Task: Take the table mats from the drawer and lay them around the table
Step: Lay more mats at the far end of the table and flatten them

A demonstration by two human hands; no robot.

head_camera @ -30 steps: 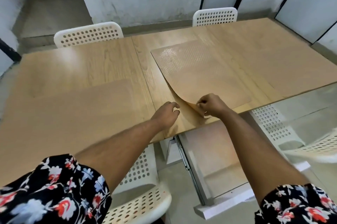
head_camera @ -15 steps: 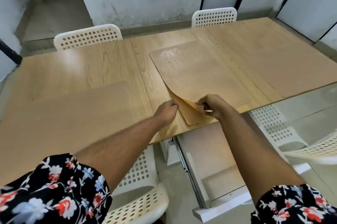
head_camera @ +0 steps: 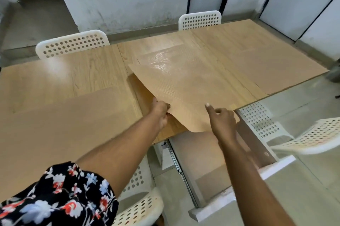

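Left hand (head_camera: 160, 113) pinches top mat (head_camera: 185, 93) at table's (head_camera: 64, 82) near edge, lifting it off another mat beneath, right hand (head_camera: 223, 120) released, forefinger extended above it.

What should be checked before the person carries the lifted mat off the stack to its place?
1. Left hand pinching the top mat at its near edge: ok.
2. Top mat peeled clear of the mat below: not ok, only its near left part is lifted; the far end lies on the stack.
3. Right hand gripping the mat: not ok, index finger extended, fingers open.
4. Mats already laid at the left and right of the table: ok, flat.
5. Drawer below the table edge shut: not ok, it is pulled out.
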